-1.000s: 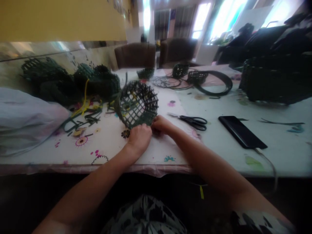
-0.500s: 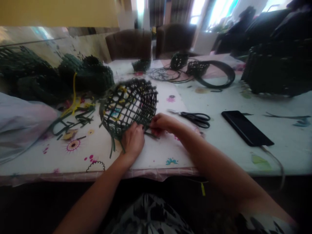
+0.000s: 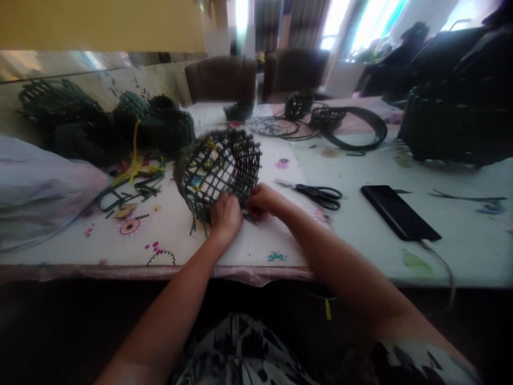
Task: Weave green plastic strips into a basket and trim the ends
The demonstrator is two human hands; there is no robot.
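Note:
A dark green woven basket point(image 3: 218, 166) with an open lattice lies tilted on the flowered tablecloth, its mouth turned toward me. My left hand point(image 3: 226, 214) is closed on the basket's near rim, fingers curled over the edge. Just to its right, my right hand point(image 3: 261, 201) pinches at the same rim, near a dark strip end that sticks out below it. The right fingertips are partly in shadow. Loose green strips hang from the basket's lower left side.
Black-handled scissors point(image 3: 316, 194) lie right of my right hand, then a phone point(image 3: 401, 213) with a cable. Strip scraps point(image 3: 140, 190) and a plastic bag point(image 3: 48, 192) are at left. Small baskets point(image 3: 298, 106), a strip coil point(image 3: 377, 125) and a large dark basket point(image 3: 457, 120) stand farther back.
The view has shifted slightly. My left hand has moved a little up and right along the rim, nearer my right hand. The basket is turned slightly.

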